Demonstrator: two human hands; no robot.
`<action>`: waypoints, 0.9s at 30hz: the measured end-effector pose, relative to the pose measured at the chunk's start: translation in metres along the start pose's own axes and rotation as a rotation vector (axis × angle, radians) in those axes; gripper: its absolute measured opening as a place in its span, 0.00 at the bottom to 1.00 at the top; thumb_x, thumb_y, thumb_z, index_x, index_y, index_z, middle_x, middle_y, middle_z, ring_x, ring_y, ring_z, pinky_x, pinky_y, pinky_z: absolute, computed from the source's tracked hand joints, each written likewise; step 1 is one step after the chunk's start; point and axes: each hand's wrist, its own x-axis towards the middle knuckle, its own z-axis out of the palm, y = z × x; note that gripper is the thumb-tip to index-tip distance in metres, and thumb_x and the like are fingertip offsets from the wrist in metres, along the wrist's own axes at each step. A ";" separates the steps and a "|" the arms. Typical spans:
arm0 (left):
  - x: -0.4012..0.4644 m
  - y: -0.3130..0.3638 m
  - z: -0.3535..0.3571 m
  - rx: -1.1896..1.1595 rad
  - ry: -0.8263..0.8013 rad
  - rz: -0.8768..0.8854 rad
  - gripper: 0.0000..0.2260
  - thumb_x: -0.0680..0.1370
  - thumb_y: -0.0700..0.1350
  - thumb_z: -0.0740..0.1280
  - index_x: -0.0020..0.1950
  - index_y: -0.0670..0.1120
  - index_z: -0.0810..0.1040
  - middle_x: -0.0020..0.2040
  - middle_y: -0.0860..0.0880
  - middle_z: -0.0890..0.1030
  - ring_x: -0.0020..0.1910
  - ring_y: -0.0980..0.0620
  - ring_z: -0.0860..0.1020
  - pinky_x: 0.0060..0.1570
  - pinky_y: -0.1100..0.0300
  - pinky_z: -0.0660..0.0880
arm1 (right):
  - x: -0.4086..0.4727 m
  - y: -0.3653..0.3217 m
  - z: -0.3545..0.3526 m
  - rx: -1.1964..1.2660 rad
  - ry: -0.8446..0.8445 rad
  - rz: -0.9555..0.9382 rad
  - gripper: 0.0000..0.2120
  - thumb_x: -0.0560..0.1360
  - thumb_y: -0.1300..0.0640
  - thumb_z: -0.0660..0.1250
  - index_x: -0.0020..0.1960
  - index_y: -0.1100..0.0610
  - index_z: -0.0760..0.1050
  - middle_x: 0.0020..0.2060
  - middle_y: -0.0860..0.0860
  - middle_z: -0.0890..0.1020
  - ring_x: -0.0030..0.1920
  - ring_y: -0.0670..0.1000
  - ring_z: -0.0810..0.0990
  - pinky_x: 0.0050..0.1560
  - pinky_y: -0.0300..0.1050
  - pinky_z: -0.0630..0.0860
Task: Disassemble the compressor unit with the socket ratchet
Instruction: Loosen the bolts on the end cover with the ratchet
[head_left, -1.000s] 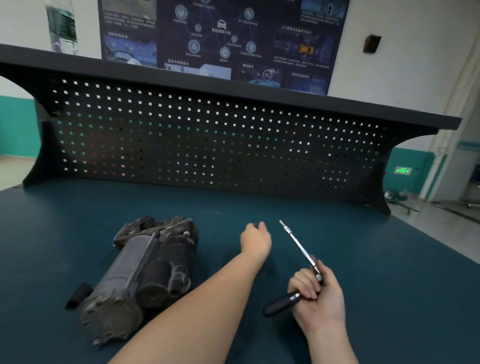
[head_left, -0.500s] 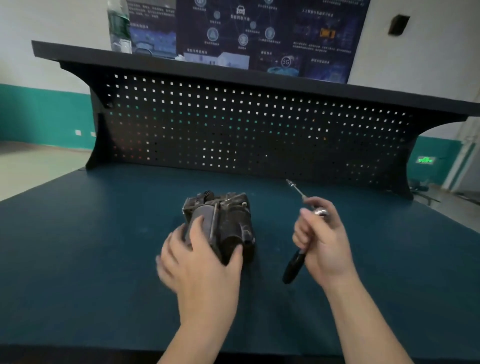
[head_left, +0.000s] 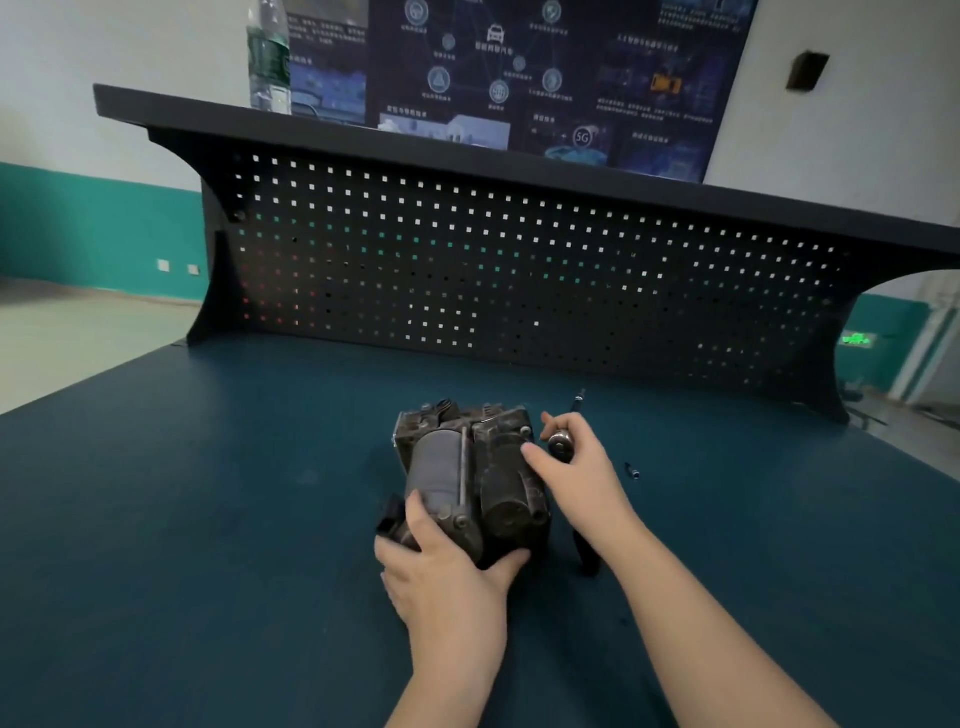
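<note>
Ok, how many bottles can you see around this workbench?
1. A clear plastic bottle with a green label stands on the top shelf above the pegboard, toward its left end. Others could sit outside the view.

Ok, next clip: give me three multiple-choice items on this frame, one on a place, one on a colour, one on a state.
1. Where is the clear plastic water bottle?
A on the black top shelf
B on the bench mat
C on the floor

2. What colour is the bench mat?
A red
B dark teal
C white

3. What is the left hand doing?
A hanging idle
B gripping the near end of the grimy grey metal compressor unit
C holding the ratchet

Key: 1 A, it stands above the pegboard. 2 B, teal shows all around the unit. 3 B, fingers and thumb wrap the unit's end.
</note>
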 end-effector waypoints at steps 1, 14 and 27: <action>0.004 -0.004 -0.002 0.011 -0.012 0.020 0.54 0.63 0.58 0.79 0.78 0.47 0.50 0.67 0.35 0.59 0.64 0.34 0.68 0.69 0.45 0.64 | 0.006 0.001 -0.001 0.005 0.000 -0.004 0.09 0.74 0.51 0.71 0.42 0.44 0.70 0.51 0.31 0.76 0.49 0.28 0.74 0.55 0.44 0.75; 0.055 -0.032 -0.050 -0.203 -0.173 0.128 0.36 0.62 0.43 0.77 0.60 0.63 0.59 0.55 0.50 0.64 0.40 0.58 0.72 0.34 0.70 0.64 | 0.035 0.001 0.010 -0.059 -0.065 -0.025 0.13 0.69 0.46 0.76 0.40 0.47 0.71 0.37 0.43 0.75 0.34 0.37 0.73 0.34 0.30 0.69; 0.110 0.065 -0.141 0.162 -0.497 0.380 0.40 0.51 0.48 0.71 0.64 0.61 0.71 0.47 0.55 0.80 0.37 0.55 0.79 0.34 0.62 0.74 | -0.019 -0.015 -0.006 -0.010 0.237 0.122 0.19 0.66 0.38 0.74 0.37 0.52 0.71 0.23 0.39 0.72 0.24 0.41 0.67 0.30 0.39 0.65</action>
